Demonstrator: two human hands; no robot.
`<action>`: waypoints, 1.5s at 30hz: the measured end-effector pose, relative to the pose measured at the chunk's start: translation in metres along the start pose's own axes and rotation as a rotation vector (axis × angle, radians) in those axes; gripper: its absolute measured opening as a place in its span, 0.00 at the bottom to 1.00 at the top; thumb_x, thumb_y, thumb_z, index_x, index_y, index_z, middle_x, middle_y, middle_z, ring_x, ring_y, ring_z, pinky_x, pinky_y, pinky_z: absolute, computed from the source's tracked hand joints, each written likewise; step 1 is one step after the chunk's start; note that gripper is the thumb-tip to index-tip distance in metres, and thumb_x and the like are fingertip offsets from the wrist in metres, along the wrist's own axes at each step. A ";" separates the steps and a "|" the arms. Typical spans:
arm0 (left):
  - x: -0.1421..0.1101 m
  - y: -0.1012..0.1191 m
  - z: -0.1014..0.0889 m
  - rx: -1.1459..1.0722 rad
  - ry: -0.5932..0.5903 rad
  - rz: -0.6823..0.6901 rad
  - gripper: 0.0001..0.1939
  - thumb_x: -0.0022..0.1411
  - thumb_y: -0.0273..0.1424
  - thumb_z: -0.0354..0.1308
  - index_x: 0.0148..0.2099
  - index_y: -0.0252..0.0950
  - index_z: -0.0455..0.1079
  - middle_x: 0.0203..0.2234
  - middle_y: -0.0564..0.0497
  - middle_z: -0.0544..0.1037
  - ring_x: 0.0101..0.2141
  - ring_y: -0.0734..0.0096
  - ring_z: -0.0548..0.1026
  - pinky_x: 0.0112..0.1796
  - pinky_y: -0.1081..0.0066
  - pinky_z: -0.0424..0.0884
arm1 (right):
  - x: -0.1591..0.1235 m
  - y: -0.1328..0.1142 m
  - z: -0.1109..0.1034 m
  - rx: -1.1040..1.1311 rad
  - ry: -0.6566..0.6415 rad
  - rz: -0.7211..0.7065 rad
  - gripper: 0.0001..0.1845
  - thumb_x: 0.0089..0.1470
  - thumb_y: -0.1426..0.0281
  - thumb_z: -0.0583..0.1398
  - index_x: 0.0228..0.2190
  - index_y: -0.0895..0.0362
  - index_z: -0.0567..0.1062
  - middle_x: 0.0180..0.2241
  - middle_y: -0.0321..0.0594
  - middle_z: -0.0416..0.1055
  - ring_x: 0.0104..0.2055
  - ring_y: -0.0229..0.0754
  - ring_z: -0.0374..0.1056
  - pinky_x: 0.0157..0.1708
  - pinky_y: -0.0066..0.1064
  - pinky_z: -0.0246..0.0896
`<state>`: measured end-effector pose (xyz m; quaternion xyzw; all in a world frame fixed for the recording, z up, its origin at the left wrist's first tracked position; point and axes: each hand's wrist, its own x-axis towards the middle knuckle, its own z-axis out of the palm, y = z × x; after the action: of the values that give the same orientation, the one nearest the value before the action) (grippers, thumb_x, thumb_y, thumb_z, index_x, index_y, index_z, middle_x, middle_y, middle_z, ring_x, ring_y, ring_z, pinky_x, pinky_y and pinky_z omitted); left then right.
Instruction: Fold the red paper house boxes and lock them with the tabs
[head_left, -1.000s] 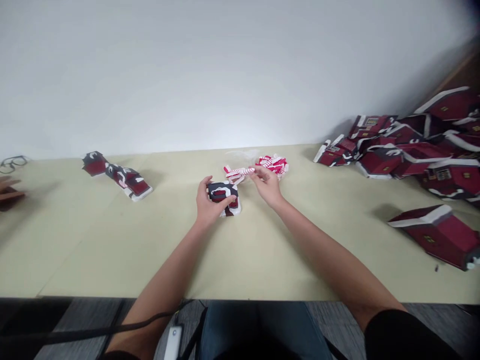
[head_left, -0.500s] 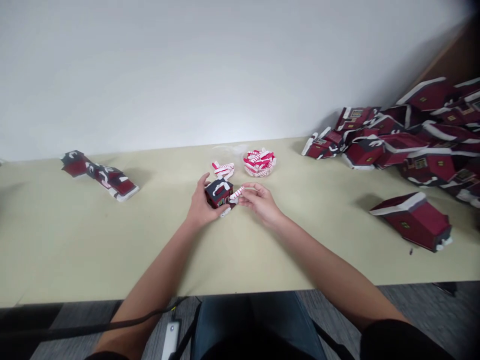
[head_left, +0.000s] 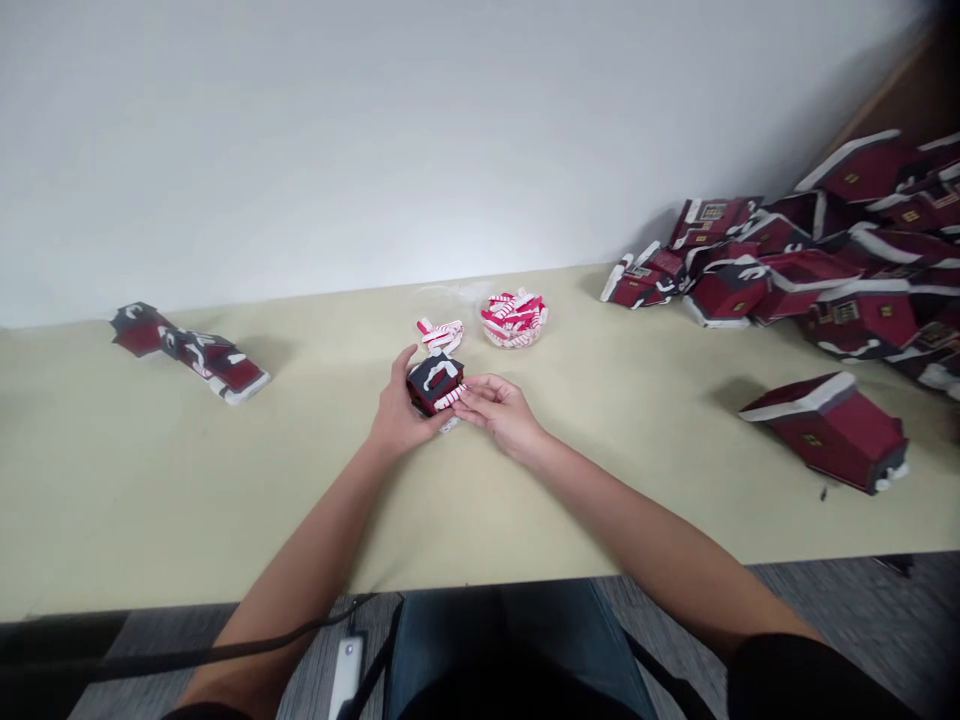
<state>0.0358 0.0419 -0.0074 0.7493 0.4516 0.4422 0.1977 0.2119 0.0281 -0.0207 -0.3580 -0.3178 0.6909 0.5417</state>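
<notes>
My left hand (head_left: 398,410) grips a small dark red model house (head_left: 433,381) with a dark roof and white snow-like trim, fingers on its far left and thumb at the near side. Between the pinched fingers of my right hand (head_left: 501,411) is a red-and-white striped stick (head_left: 451,397), lying against the near right side of the house. Just beyond the house, several striped pieces (head_left: 442,335) lie loose on the table. A clear bowl (head_left: 514,343) full of red and white striped pieces stands to their right.
A large pile of red model houses (head_left: 802,268) covers the back right of the table (head_left: 300,500). One more house (head_left: 832,430) lies nearer on the right. Some houses (head_left: 191,352) lie at the left. A cable (head_left: 225,648) crosses below the table's front edge.
My right hand has moved left, bringing the striped stick from beside the house onto its near side. My left hand keeps its hold on the house.
</notes>
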 end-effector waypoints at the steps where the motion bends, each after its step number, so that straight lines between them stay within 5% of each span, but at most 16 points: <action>1: 0.000 -0.001 0.000 0.002 -0.001 0.012 0.53 0.44 0.38 0.73 0.67 0.40 0.49 0.43 0.43 0.76 0.40 0.57 0.79 0.43 0.61 0.74 | 0.000 0.000 0.000 -0.012 -0.002 -0.004 0.24 0.33 0.62 0.76 0.32 0.55 0.76 0.28 0.34 0.77 0.31 0.35 0.75 0.38 0.30 0.75; 13: -0.002 -0.004 -0.001 -0.021 -0.038 0.049 0.54 0.43 0.40 0.74 0.68 0.41 0.49 0.47 0.41 0.76 0.44 0.53 0.77 0.47 0.57 0.73 | 0.001 0.001 0.001 -0.125 0.007 -0.073 0.27 0.31 0.55 0.74 0.32 0.57 0.76 0.24 0.32 0.74 0.22 0.32 0.67 0.19 0.23 0.63; 22: -0.003 -0.006 0.001 -0.042 -0.025 0.029 0.44 0.49 0.39 0.69 0.64 0.39 0.55 0.48 0.42 0.75 0.44 0.56 0.77 0.47 0.59 0.74 | 0.003 0.001 -0.001 -0.170 0.037 -0.105 0.26 0.31 0.56 0.74 0.32 0.56 0.77 0.29 0.34 0.76 0.23 0.32 0.66 0.19 0.24 0.61; 30: -0.003 -0.003 0.002 -0.046 -0.024 0.019 0.35 0.52 0.39 0.68 0.59 0.38 0.60 0.45 0.44 0.77 0.41 0.60 0.78 0.44 0.63 0.74 | 0.005 0.002 0.001 -0.159 0.059 -0.105 0.25 0.30 0.55 0.74 0.28 0.57 0.76 0.22 0.32 0.72 0.21 0.32 0.64 0.19 0.25 0.61; 45: -0.004 0.007 -0.002 -0.073 -0.028 -0.019 0.30 0.52 0.39 0.67 0.55 0.38 0.62 0.42 0.45 0.78 0.40 0.60 0.78 0.41 0.64 0.74 | 0.004 -0.006 0.003 -0.172 0.084 -0.063 0.25 0.26 0.58 0.75 0.26 0.57 0.75 0.24 0.33 0.73 0.21 0.34 0.67 0.15 0.24 0.61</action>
<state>0.0367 0.0350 -0.0034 0.7434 0.4396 0.4457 0.2355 0.2121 0.0327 -0.0147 -0.4216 -0.3643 0.6280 0.5433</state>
